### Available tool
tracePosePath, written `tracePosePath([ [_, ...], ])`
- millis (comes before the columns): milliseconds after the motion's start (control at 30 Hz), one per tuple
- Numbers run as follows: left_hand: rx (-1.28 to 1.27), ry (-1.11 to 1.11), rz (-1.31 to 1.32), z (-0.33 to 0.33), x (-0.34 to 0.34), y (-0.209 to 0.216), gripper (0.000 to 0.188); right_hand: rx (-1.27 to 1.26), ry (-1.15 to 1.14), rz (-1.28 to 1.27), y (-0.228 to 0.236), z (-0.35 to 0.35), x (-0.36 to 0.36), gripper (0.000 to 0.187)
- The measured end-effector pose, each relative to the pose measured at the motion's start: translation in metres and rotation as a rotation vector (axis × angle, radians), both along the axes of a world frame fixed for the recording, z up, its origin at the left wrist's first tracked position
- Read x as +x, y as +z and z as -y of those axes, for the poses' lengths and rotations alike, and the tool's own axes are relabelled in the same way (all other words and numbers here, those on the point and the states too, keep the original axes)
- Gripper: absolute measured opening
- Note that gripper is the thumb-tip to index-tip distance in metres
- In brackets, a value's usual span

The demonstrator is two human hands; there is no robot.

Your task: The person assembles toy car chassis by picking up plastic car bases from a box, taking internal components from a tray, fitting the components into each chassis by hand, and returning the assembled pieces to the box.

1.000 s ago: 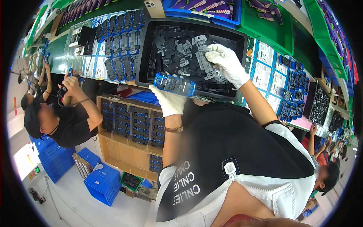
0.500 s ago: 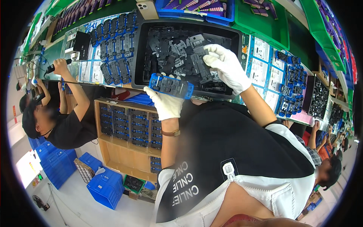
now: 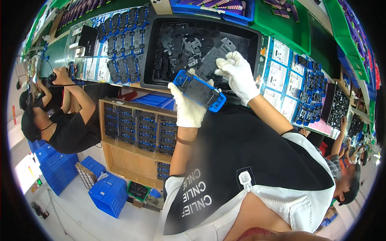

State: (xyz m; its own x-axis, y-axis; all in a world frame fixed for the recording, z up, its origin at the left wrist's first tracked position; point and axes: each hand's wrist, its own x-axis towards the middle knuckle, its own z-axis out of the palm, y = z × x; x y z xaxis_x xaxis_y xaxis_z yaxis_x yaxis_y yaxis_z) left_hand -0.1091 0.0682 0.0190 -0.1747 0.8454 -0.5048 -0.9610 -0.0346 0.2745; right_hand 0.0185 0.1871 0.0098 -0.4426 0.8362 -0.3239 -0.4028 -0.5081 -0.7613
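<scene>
My left hand (image 3: pixel 188 109), in a white glove, is closed around a toy car chassis (image 3: pixel 197 89) with a blue frame and a black plate in its middle. The chassis is tilted over the near edge of a black bin (image 3: pixel 147 66). Inside the bin lie loose flat black plastic parts (image 3: pixel 181 50) in a jumbled heap. My right hand (image 3: pixel 240 78), also gloved in white, hovers over the bin's right side, just right of the chassis. Its fingers are curled together at the tips; whether a small thing is between them I cannot make out.
Rows of blue-and-black chassis (image 3: pixel 125 44) stand left of the bin, and more chassis (image 3: pixel 309 94) stand to the right. A cardboard box (image 3: pixel 128 160) holding chassis is below left. Blue (image 3: pixel 189 9) and green trays (image 3: pixel 281 30) sit beyond. A co-worker (image 3: pixel 60 128) is at left.
My left hand has drawn slightly nearer and turned the chassis, its right end now lower. My right hand has come away from the black plate in the bin, with its fingers curled in.
</scene>
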Motion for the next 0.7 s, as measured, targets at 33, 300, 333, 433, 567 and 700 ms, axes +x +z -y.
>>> tracePosePath([
  [33,-0.022,0.0,-0.015,-0.003,0.001,0.007,0.073,0.014,0.019,0.057,0.0,0.003,-0.001,0.03],
  [300,-0.085,0.029,-0.13,-0.005,-0.006,0.012,0.077,0.77,0.02,0.725,0.007,-0.01,0.015,0.079],
  [333,-0.089,0.036,-0.13,-0.004,-0.008,0.012,0.077,1.163,-0.022,0.89,0.027,-0.017,0.015,0.087],
  [433,-0.13,-0.018,-0.147,-0.006,-0.009,0.015,0.077,1.66,0.309,0.905,0.048,-0.044,0.019,0.087],
  [567,-0.159,-0.009,-0.036,-0.01,-0.009,0.009,0.077,1.761,0.56,0.938,0.037,-0.039,0.015,0.087],
  [700,-0.182,0.081,0.033,-0.016,-0.006,-0.001,0.077,1.751,0.316,1.02,0.024,-0.01,0.015,0.075],
])
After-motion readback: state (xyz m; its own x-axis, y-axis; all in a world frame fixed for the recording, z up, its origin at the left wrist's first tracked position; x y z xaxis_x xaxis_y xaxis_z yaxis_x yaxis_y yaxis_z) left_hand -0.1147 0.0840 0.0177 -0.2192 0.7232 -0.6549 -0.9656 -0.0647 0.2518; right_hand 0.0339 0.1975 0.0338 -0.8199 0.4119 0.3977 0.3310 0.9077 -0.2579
